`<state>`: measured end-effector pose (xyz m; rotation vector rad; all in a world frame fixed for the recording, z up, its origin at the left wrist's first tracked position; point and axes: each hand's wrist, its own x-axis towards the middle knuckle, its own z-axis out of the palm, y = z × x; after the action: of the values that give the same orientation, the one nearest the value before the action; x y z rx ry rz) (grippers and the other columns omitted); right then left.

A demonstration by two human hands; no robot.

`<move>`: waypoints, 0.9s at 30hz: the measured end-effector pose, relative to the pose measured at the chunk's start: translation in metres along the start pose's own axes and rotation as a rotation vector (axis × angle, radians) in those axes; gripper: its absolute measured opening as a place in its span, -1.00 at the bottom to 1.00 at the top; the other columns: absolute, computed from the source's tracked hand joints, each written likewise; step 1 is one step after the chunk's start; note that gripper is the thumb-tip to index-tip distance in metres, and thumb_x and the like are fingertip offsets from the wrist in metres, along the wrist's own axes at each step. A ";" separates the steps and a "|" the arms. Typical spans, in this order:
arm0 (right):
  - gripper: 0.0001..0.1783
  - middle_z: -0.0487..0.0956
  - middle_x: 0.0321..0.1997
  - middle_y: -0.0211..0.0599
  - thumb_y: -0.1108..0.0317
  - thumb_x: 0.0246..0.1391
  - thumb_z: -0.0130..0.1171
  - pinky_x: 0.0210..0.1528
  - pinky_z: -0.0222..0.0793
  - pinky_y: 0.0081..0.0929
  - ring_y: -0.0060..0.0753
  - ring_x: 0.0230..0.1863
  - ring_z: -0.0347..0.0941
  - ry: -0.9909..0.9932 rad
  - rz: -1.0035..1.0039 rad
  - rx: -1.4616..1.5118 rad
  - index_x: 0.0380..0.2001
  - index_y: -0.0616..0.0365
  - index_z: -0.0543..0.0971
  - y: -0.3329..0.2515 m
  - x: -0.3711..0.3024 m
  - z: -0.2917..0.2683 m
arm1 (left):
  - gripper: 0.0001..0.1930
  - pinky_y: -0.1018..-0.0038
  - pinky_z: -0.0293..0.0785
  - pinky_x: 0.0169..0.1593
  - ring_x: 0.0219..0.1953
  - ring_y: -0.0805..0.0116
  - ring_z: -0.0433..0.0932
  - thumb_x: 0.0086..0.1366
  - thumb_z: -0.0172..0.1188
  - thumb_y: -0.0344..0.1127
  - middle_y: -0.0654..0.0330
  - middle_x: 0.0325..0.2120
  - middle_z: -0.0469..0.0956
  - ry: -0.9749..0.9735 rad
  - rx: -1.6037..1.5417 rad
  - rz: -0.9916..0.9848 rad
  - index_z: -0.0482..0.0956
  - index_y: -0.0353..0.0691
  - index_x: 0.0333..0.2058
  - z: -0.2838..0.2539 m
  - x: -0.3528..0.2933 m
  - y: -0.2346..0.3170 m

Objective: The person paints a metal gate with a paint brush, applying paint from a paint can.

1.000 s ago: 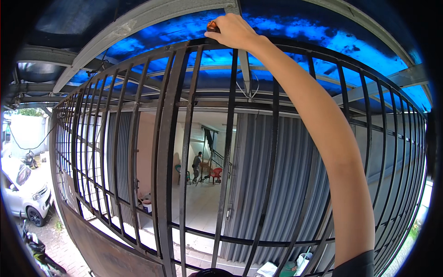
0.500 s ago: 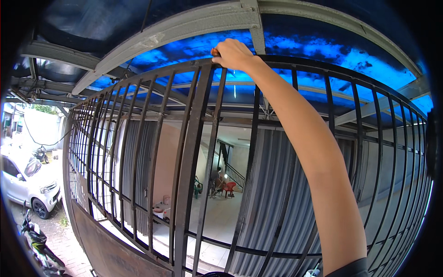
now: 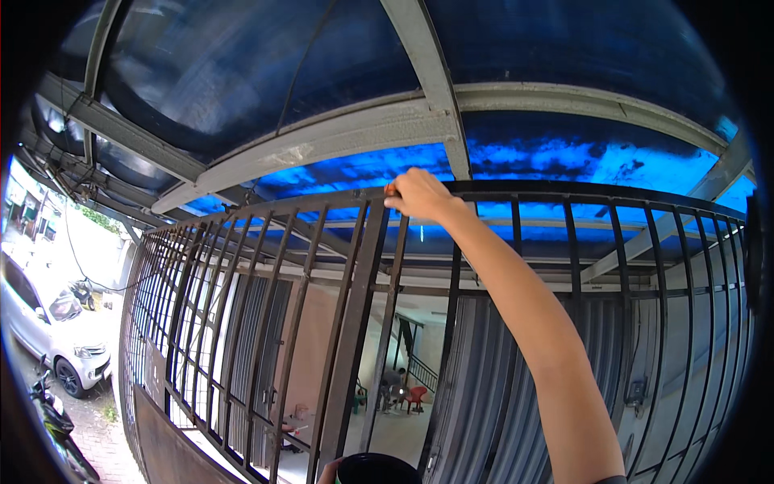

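Note:
My right arm reaches up to the top rail of a black metal-bar gate [image 3: 367, 266]. There my right hand [image 3: 423, 196] is closed around a small orange-brown thing [image 3: 392, 191], too covered to name, held at the rail beside a thick upright post. At the lower edge, a bit of my left hand [image 3: 329, 473] shows against the side of a dark round container [image 3: 376, 469]. The fingers appear to grip it, though most of that hand is out of the picture. What the container holds cannot be made out.
Grey beams [image 3: 322, 145] carry a dark blue roof overhead. Behind the bars stand grey folding shutters [image 3: 500, 379], a red chair [image 3: 415, 395] and a person [image 3: 393, 383] in the room. Outside left are a white car [image 3: 60, 327] and a motorcycle [image 3: 56, 427].
The view has tilted up, so the gate sits lower and more roof shows. My left hand and the dark container have come in at the lower edge. My right hand stays at the top rail.

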<state>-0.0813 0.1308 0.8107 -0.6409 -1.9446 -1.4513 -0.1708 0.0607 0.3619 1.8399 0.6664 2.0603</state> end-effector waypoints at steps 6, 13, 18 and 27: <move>-0.73 0.55 -0.47 -0.05 0.18 -0.11 0.20 -0.27 0.40 -0.22 -0.02 -0.34 0.49 0.101 0.044 0.041 -0.43 0.17 0.58 0.008 0.003 0.007 | -0.08 0.29 0.40 -0.01 -0.09 0.16 0.45 -0.46 0.55 -0.19 0.02 -0.16 0.46 -0.009 -0.145 0.010 0.29 -0.34 -0.04 -0.003 0.038 -0.006; -0.66 0.48 -0.64 0.00 0.15 -0.13 0.19 -0.32 0.34 -0.22 0.01 -0.47 0.45 -0.101 -0.237 0.029 -0.61 0.27 0.51 -0.022 -0.010 0.009 | -0.10 0.29 0.44 -0.05 -0.13 0.20 0.47 -0.45 0.55 -0.19 0.02 -0.19 0.47 -0.063 -0.131 0.142 0.30 -0.36 -0.06 -0.011 0.067 -0.012; -0.68 0.52 -0.48 0.03 0.16 -0.19 0.24 -0.23 0.36 -0.22 0.03 -0.33 0.46 -0.169 -0.030 0.310 -0.48 0.23 0.53 -0.001 -0.005 -0.006 | -0.11 0.38 0.43 -0.02 -0.17 0.26 0.49 -0.52 0.52 -0.43 0.03 -0.23 0.48 -0.099 -0.257 -0.199 0.28 -0.44 -0.08 -0.008 0.069 0.011; -0.79 0.55 -0.47 -0.05 0.23 -0.10 0.17 -0.29 0.40 -0.23 -0.01 -0.37 0.48 0.116 -0.027 0.068 -0.40 0.11 0.60 0.012 -0.009 0.023 | -0.08 0.36 0.42 -0.01 -0.15 0.24 0.48 -0.56 0.53 -0.42 0.03 -0.23 0.46 -0.101 -0.284 -0.243 0.27 -0.44 -0.08 -0.005 0.068 0.015</move>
<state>-0.0708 0.1559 0.8073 -0.4906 -1.9105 -1.4008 -0.1836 0.0820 0.4275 1.6047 0.5114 1.7899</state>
